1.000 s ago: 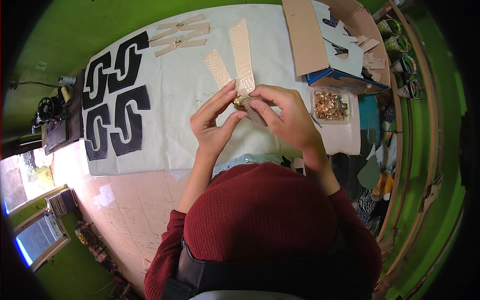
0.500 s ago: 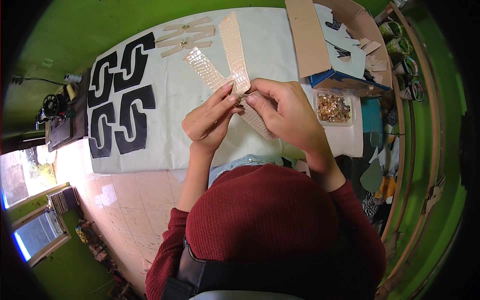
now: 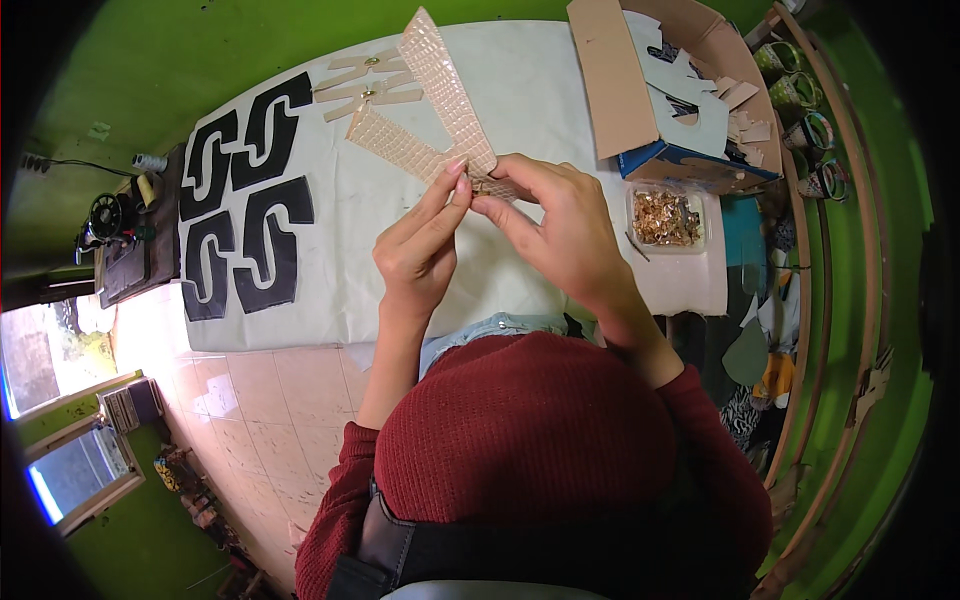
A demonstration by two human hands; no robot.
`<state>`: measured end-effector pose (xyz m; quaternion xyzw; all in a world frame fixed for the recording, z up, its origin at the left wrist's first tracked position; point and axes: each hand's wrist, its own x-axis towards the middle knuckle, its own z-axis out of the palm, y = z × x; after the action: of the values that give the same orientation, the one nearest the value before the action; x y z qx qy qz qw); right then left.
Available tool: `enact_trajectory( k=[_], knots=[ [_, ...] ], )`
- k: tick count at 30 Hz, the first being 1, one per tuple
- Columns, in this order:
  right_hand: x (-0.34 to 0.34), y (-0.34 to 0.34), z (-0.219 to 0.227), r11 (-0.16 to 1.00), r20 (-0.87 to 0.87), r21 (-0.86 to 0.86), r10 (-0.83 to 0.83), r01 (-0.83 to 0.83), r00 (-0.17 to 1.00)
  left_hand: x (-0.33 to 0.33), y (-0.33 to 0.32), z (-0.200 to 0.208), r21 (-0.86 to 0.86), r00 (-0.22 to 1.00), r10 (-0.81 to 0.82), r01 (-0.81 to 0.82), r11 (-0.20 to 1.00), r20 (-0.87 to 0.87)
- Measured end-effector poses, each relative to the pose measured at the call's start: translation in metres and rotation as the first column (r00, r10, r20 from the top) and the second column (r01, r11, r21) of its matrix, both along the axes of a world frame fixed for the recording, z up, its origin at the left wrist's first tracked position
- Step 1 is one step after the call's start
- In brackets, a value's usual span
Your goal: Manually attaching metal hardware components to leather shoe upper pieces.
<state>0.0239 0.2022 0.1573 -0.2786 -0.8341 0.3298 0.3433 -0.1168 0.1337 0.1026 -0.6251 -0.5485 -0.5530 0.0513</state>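
Note:
Above the table, a glossy beige crocodile-textured strap piece (image 3: 450, 90) forms a V, its two long arms pointing up and to the left. My left hand (image 3: 420, 240) pinches it near the bottom of the V with thumb and fingers. From the other side, my right hand (image 3: 565, 220) grips the same spot between thumb and forefinger. A small metallic bit seems to show between the fingertips, too covered to make out. Beyond, two similar beige strap pieces (image 3: 370, 98) with gold fittings lie on the table, partly behind the held one.
Several black S-shaped cutouts (image 3: 272, 235) lie on the left of the white-covered table (image 3: 350, 290). Right of my hands sits a clear tray of gold metal fittings (image 3: 668, 217). A cardboard box (image 3: 612, 85) with offcuts stands behind it. A sewing machine (image 3: 105, 215) is far left.
The strap piece has tilted to the left, its arms swinging over the beige pieces behind. Its lower part, which stuck out below my right thumb, is now mostly hidden at my fingers.

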Motion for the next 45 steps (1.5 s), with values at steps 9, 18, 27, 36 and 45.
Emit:
enact_trajectory(
  k=[9,18,27,36,45],
  knots=[
    [0.01,0.022,-0.003,0.969,0.13,0.236,0.042,-0.072,0.991,-0.017,0.007,0.048,-0.043,0.952,0.271,-0.268,0.963,0.139],
    [0.005,0.028,0.009,0.963,0.148,0.21,0.142,-0.171,0.979,-0.053,0.016,0.016,-0.338,0.926,-0.242,0.336,0.879,0.291],
    [0.003,0.019,0.007,0.991,0.056,0.079,0.107,-0.111,0.993,-0.036,0.018,0.002,-0.059,0.929,-0.315,0.332,0.941,0.195],
    [0.006,0.003,0.01,0.981,-0.051,0.182,0.083,-0.072,0.995,-0.026,-0.002,0.015,0.09,0.995,-0.091,0.088,0.992,0.027],
    [0.007,0.003,0.011,0.891,-0.003,0.452,0.06,-0.053,0.998,-0.03,-0.008,0.022,0.099,0.99,0.038,-0.025,0.995,-0.139]
  ],
)
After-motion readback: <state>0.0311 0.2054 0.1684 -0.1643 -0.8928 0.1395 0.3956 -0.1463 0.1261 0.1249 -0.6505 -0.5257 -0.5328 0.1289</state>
